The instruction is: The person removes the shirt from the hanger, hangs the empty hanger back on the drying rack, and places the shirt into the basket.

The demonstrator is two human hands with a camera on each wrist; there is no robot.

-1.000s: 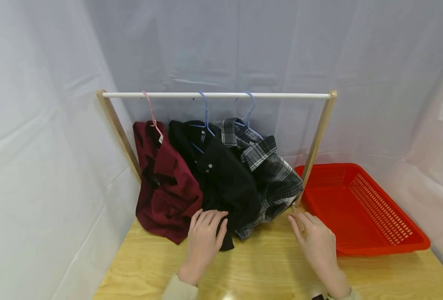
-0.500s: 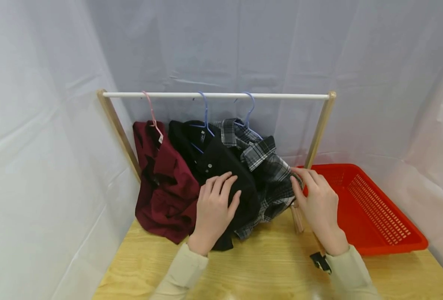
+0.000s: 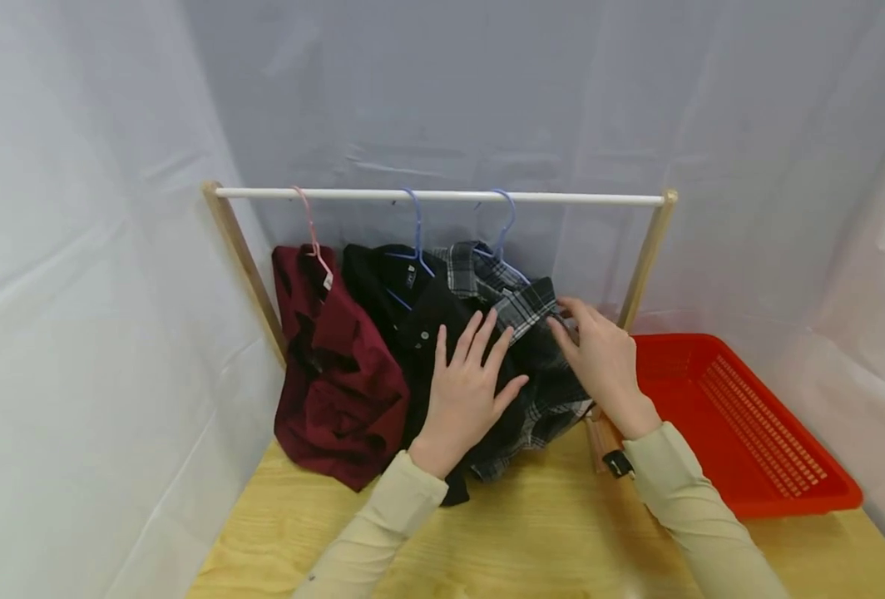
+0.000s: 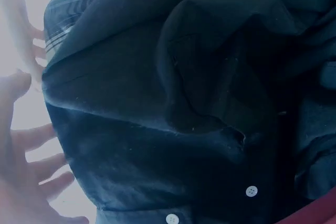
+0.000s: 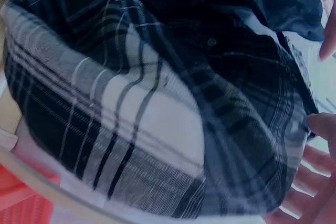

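A person in pale long sleeves reaches into three shirts hanging from a white rail (image 3: 442,196) set on two slanted wooden posts at the back of a light wooden surface (image 3: 532,532). The left hand (image 3: 468,387) lies flat with fingers spread against the black shirt (image 3: 420,320), which hangs in the middle on a blue hanger (image 3: 415,241); the left wrist view shows the dark fabric and two white buttons close up. The right hand (image 3: 600,362), fingers extended and lightly bent, touches the collar area of the black-and-white plaid shirt (image 3: 536,408) at the rail's right end; whether it pinches the cloth cannot be told. That shirt hangs from a second blue hanger (image 3: 504,229). A dark red shirt (image 3: 333,374) hangs at the left on a pink hanger (image 3: 311,233), its hem touching the surface. A red perforated plastic basket (image 3: 757,449) sits on the surface just right of the rack.
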